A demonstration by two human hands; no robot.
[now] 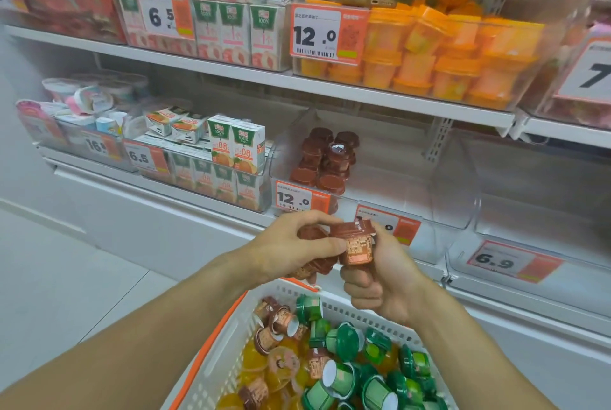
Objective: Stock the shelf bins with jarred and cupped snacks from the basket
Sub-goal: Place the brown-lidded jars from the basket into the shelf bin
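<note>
A brown cup (358, 246) stands nearly upright above the far rim of the white basket (347, 308), in front of the lower shelf. Its long axis runs up and down, tilted slightly; the brown lid faces up and toward the shelf, and the printed label faces the camera. The right hand (380, 280) holds it from below and behind, fingers curled round its base and side, wrist bent upward from a forearm that comes in from the lower right.

The left hand (291, 247) reaches in from the lower left, palm turned inward, its thumb pressed to the label of that same cup. Its other fingers are curled round more brown cups (312, 252), which lie tipped on their sides, lids pointing roughly right; how many it grips cannot be told.

Behind the hands, a clear shelf bin (370, 191) holds a small stack of the same brown cups (325, 158) at its left end. The basket below contains brown, green-lidded cups (344, 342) and yellow ones lying jumbled in every direction.
</note>
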